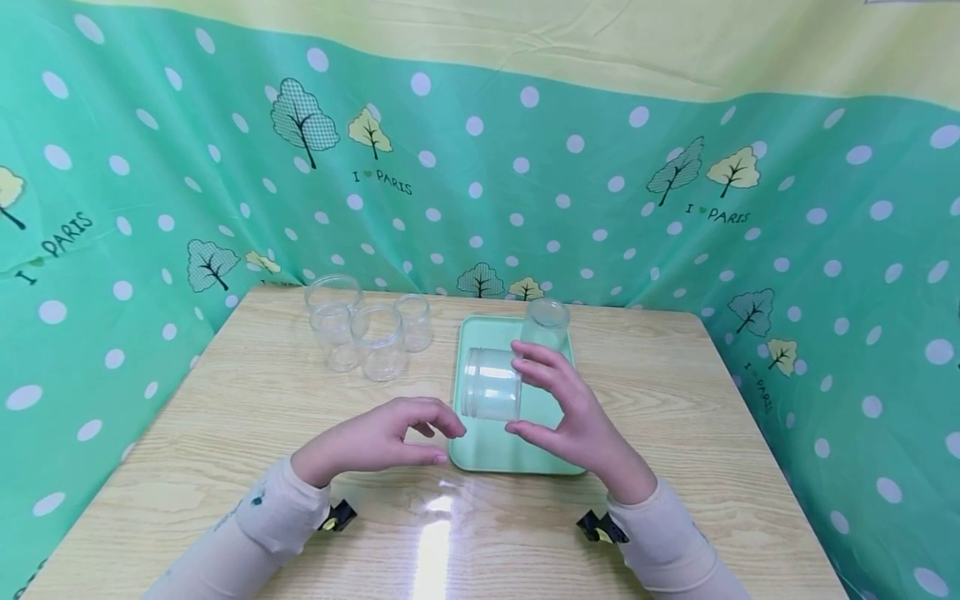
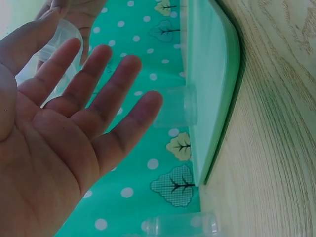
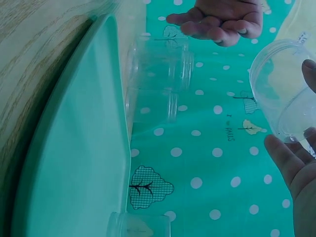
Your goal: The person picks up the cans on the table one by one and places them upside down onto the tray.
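A clear jar [image 1: 492,385] lies on its side in the air above the green tray [image 1: 495,450], its threaded mouth facing left. My right hand [image 1: 573,408] grips it by the base end, thumb below and fingers above. In the right wrist view the jar [image 3: 284,89] shows between thumb and fingers, well off the tray [image 3: 79,133]. To the left of its mouth my left hand [image 1: 390,437] hovers, palm toward the jar, fingers apart and holding nothing. The left wrist view shows that hand's [image 2: 74,118] spread fingers. A second clear jar [image 1: 546,321] stands at the tray's far right corner.
Several clear jars [image 1: 378,342] of different sizes stand grouped on the wooden table [image 1: 247,433] at the back left. A polka-dot curtain [image 1: 420,192] hangs behind and along both sides of the table. Light reflects off the table's front.
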Available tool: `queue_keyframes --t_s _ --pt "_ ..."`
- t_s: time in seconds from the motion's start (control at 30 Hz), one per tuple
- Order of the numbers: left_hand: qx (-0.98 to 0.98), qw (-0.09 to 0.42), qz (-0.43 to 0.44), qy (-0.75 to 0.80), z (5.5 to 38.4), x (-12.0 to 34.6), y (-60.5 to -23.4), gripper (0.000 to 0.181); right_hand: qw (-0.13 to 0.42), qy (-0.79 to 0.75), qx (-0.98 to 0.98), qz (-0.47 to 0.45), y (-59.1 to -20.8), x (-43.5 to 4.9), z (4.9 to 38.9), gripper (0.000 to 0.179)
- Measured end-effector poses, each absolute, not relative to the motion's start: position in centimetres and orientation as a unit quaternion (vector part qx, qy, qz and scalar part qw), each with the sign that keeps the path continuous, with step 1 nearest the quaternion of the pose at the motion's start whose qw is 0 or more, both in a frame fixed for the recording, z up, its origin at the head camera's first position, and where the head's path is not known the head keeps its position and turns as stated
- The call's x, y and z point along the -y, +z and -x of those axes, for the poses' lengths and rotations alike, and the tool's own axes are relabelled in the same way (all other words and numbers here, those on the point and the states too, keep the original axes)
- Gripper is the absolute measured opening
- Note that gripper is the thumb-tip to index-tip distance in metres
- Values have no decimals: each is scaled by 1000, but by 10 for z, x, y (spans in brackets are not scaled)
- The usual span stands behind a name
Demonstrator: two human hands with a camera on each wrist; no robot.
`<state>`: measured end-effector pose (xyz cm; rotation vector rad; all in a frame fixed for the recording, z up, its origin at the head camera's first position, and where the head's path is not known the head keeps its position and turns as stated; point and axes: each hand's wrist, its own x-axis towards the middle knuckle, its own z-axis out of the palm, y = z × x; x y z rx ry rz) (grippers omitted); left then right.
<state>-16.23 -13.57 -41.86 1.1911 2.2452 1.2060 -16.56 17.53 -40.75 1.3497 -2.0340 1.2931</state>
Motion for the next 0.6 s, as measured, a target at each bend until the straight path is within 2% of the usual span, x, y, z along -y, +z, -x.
queue_keyframes --t_s 0.4,0.6 --pt "-792 167 -418 412 161 135 -416 26 192 450 728 -480 -409 -175 166 72" --pt "-792 167 -421 409 161 136 -416 25 177 450 744 -461 -408 -174 164 84"
